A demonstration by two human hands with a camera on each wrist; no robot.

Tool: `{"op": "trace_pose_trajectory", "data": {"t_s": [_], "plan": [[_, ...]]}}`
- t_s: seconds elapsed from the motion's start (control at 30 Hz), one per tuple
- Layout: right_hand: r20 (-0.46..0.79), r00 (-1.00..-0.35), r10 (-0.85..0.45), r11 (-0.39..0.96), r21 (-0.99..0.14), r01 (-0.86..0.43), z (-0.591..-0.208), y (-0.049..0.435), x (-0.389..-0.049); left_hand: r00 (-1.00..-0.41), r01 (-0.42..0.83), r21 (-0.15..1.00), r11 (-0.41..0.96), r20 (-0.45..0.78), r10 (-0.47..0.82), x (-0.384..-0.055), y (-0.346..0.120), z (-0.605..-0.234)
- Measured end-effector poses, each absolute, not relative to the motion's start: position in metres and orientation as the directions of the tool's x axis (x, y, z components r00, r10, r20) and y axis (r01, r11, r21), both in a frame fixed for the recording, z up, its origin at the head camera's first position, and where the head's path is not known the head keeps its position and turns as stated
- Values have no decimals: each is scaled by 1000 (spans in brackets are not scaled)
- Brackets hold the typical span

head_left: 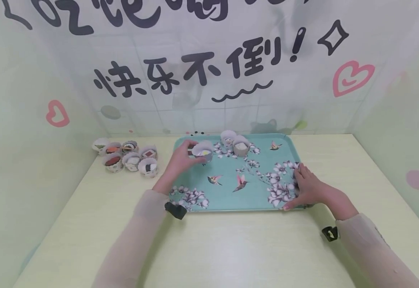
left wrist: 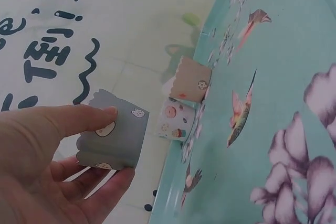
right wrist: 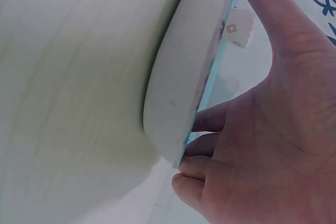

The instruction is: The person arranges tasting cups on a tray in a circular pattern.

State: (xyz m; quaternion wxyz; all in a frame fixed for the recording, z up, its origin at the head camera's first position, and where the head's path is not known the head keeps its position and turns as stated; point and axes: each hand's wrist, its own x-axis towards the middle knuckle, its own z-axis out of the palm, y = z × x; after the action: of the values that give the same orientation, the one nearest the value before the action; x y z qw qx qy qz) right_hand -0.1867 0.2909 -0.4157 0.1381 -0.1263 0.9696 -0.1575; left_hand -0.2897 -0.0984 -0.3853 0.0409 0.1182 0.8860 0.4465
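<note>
Left hand: thumb and fingers clamped on a paper cup, held over the blue tray, back left. Right hand: on the tray's near right corner, thumb and fingers spread apart. Two more cups on the tray, toward the back. Seven filled cups bunched on the table, left of the tray.

One grey paper cup, scalloped at the rim and printed with animal faces, is held roughly upright by the left hand at the far-left part of a flat-lying, turquoise flower-and-bird tray, its right edge touched by the right hand.
</note>
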Motion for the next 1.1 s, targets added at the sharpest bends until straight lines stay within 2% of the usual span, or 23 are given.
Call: {"op": "trace_pose_trajectory", "data": {"t_s": [0.43, 0.97, 1.1], "plan": [[-224, -931, -287, 919, -338, -202, -415, 289, -187, -951, 146, 796, 588, -51, 304, -303, -51, -400], [-221, -934, -282, 912, -364, -189, -417, 291, -188, -931, 190, 720, 667, -83, 355, -312, 0, -415], [-243, -931, -272, 918, -356, -175, -416, 290, -186, -932, 189, 744, 641, -69, 356, -314, 7, -422]]}}
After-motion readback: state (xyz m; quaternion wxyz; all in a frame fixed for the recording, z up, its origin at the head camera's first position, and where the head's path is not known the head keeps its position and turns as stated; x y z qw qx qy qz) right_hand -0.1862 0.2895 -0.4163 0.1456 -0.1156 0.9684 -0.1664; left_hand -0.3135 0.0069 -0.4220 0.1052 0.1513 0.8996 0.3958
